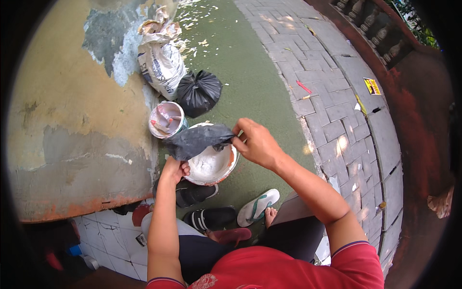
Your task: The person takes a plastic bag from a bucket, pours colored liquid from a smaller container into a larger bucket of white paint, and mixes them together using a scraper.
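A black plastic bag [199,140] stretches between my two hands over a white basin [234,163]. My right hand [257,143] pinches the bag's right end between thumb and fingers. At the lower left end, my left hand [176,170] is closed with curled fingers at the bag's edge, beside the basin's rim. White powder [208,161] lies in the basin, partly hidden under the bag. Just beyond stands a smaller white bucket [153,126] with tools resting in it.
A knotted black bag [198,94] and a white sack [161,67] stand by the peeling wall [86,115]. Near my feet lie a black shoe [195,195], a black slide [211,219] and a white flip-flop [260,208]. Grey paving [332,106] runs along the right.
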Tool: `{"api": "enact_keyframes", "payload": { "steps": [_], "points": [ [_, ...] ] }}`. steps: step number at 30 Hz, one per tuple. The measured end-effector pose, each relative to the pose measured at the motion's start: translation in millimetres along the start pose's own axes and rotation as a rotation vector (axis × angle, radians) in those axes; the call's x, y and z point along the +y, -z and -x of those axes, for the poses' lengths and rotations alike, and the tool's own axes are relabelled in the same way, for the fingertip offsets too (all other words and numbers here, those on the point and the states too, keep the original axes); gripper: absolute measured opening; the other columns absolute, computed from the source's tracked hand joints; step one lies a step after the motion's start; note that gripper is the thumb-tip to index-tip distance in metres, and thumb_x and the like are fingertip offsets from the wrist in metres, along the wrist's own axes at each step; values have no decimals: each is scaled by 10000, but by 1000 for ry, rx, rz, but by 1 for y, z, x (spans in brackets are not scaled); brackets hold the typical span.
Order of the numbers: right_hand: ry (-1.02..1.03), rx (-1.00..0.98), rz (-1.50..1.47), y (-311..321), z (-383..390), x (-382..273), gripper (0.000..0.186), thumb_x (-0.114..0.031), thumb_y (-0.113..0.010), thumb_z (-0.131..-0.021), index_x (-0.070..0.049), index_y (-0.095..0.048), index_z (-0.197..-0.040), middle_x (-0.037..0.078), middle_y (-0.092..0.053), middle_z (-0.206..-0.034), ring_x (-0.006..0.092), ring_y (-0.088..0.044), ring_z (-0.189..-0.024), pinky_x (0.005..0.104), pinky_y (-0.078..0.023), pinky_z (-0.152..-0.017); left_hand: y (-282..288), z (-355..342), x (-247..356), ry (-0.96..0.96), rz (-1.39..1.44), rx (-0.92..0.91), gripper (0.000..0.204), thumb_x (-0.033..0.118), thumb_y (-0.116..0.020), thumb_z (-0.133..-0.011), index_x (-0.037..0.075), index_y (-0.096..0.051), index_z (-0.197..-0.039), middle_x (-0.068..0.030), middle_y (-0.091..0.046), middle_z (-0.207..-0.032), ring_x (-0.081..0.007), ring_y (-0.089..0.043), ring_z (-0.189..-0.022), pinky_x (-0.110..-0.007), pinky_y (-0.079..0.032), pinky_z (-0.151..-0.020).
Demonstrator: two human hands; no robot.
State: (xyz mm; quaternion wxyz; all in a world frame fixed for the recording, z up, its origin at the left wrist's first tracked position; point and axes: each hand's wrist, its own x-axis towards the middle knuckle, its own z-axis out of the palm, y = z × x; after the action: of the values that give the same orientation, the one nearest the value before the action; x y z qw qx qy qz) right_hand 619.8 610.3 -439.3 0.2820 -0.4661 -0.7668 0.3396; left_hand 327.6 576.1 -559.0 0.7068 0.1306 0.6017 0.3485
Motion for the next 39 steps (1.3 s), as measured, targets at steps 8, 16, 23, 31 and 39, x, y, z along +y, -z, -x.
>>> {"api": "enact_keyframes", "payload": {
  "steps": [8,16,23,31,39],
  "points": [
    [-341,252,-683,52,-4,53,119,-57,-569,-852,17,-480,-878,153,-621,-873,217,-689,-719,331,-563,-587,-65,40,35,-324,-66,-175,490,513,-409,-974,66,-489,-790,-50,-483,-561,-178,-519,-472,-309,-435,-428],
    [-534,669,-1194,126,65,171,138,-63,-519,-894,37,-437,-945,179,-595,-942,300,-697,-823,325,-598,-651,-89,24,30,-475,-227,-118,261,282,-480,-999,66,-483,-852,-49,-507,-624,-144,-518,-510,-280,-446,-468],
    [-696,1228,-1505,111,235,260,112,-20,-476,-873,39,-450,-965,202,-582,-1008,301,-674,-866,309,-575,-638,-72,-4,7,-334,-377,-81,227,290,-503,-985,106,-485,-854,-23,-492,-639,-139,-518,-554,-276,-456,-518],
    [-878,1836,-1463,48,524,250,143,-35,-496,-842,19,-491,-974,165,-604,-986,273,-677,-864,288,-535,-610,-98,-46,21,-243,-616,-155,213,331,-520,-966,132,-492,-899,19,-492,-682,-94,-506,-615,-243,-444,-557],
    [-1066,2508,-1098,-54,780,106,159,-16,-461,-825,44,-461,-973,174,-584,-914,350,-662,-750,357,-621,-633,-154,-83,18,-255,-736,-283,264,381,-549,-955,135,-496,-876,31,-453,-664,-86,-475,-613,-233,-410,-564]
  ]
}}
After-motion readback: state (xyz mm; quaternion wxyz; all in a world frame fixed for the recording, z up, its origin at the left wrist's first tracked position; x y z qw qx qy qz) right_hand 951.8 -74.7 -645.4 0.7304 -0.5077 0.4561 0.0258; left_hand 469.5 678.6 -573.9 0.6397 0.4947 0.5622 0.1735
